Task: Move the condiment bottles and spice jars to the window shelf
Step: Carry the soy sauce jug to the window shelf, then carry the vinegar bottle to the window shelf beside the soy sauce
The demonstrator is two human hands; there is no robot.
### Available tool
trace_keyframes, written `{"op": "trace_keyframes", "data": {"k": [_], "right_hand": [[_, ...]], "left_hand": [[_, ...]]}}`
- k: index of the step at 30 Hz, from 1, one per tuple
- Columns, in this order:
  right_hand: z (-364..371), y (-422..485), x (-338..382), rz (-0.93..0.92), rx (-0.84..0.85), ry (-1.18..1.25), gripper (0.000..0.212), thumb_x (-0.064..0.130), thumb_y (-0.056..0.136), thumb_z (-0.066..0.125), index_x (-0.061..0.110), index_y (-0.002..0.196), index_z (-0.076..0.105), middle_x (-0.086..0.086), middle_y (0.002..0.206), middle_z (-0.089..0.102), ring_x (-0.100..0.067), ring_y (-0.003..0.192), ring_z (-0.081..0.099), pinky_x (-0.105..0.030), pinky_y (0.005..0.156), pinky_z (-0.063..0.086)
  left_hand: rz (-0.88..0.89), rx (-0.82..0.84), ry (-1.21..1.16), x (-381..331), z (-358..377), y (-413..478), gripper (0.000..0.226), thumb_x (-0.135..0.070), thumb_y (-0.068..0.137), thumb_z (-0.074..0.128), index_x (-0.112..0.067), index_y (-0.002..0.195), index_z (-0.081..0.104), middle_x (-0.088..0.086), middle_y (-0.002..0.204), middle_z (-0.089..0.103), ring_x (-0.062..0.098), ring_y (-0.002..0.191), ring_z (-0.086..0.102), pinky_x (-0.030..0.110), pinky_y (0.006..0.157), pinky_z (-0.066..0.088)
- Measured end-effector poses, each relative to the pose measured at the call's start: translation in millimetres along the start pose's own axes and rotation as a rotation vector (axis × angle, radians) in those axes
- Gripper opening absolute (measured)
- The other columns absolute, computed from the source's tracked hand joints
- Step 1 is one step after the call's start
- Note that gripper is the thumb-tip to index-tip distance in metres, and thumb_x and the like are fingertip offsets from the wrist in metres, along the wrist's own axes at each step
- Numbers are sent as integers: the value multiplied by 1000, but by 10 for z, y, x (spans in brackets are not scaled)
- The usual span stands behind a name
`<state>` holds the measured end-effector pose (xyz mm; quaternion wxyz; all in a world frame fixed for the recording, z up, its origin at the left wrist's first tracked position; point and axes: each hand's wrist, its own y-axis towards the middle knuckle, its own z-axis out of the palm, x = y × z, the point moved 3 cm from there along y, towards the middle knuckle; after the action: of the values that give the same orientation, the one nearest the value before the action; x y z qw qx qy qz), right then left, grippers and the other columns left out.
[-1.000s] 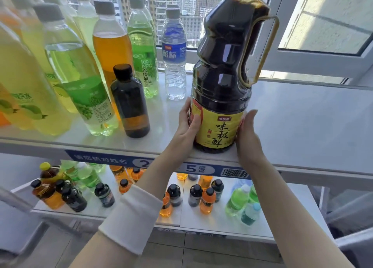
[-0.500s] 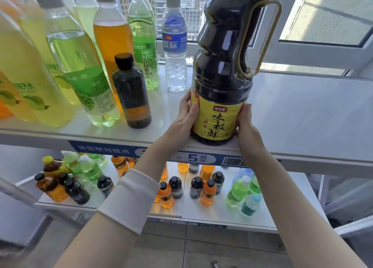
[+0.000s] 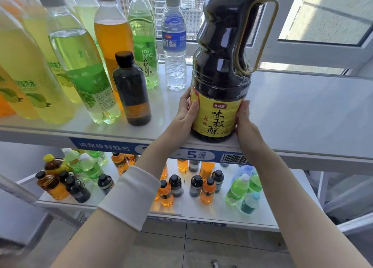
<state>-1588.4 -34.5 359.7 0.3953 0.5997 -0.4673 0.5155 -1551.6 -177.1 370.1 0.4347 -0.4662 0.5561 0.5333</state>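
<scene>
Soy sauce bottle (image 3: 219, 65) barely shifted; left hand (image 3: 186, 115), right hand (image 3: 245, 123) clasp its sides.

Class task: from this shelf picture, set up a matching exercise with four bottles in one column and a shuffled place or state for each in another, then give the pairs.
1 soy sauce bottle
2 water bottle
3 black-capped bottle
4 orange drink bottle

A clear, blue-labelled
B behind the black-capped bottle
C held by left hand and right hand
D front, dark, untouched

Pairs: 1-C, 2-A, 3-D, 4-B
</scene>
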Motion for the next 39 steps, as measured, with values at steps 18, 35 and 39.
{"op": "trace_keyframes", "data": {"k": [18, 35, 39], "right_hand": [[-808, -1944, -1002, -369, -145, -532, 65, 46, 88, 38, 15, 144, 26, 4, 152, 20, -17, 145, 4, -28, 118, 2], [-904, -4798, -2511, 438, -439, -981, 64, 33, 89, 57, 12, 144, 31, -12, 152, 28, -33, 144, 12, -49, 115, 5], [-573, -5712, -2689, 652, -487, -950, 66, 35, 93, 50, 16, 148, 18, -8, 156, 18, -28, 145, 4, -45, 116, 1]], "left_hand": [[285, -434, 654, 524, 1184, -1591, 37, -23, 93, 43, -5, 125, 50, 12, 135, 49, 16, 128, 41, 21, 108, 27], [191, 671, 1061, 1680, 2701, -3620, 53, -15, 89, 50, -6, 140, 36, 12, 149, 33, 36, 142, 15, 48, 115, 4], [239, 897, 970, 1673, 2951, -4396, 52, -17, 93, 45, -8, 142, 30, 9, 151, 27, 32, 143, 9, 43, 116, 1]]}}
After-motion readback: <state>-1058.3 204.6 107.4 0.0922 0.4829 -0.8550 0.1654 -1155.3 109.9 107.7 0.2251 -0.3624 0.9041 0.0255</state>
